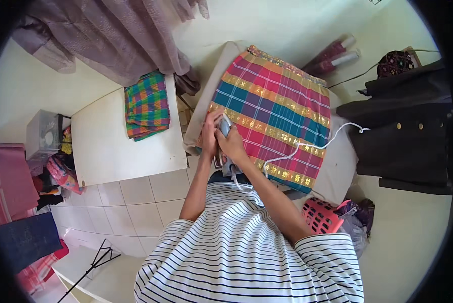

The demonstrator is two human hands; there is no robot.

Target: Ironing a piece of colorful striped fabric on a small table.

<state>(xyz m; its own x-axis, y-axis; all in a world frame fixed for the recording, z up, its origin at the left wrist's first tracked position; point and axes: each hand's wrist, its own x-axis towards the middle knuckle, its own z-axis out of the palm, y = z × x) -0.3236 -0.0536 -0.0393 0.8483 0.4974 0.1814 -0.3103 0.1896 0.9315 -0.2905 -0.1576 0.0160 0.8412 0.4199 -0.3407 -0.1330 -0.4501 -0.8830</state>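
Note:
My right hand (232, 144) grips the handle of a clothes iron (225, 127) at the left edge of a checked cloth (273, 113). The cloth, in red, teal and purple with gold patterned bands, lies spread over a beige padded ironing board (333, 166). Right beside the iron, my left hand (210, 132) rests at the cloth's edge with its fingers stretched forward. Whether those fingers pinch the fabric is hidden. A white cord (300, 144) loops across the cloth towards the right. The iron's soleplate is out of sight.
A folded green and orange checked cloth (147, 106) lies on a white table (105, 140) to the left. Dark garments (408, 136) hang at the right, above a pink plastic basket (319, 216). A mauve curtain (116, 34) hangs behind. A black stand (97, 259) is at lower left.

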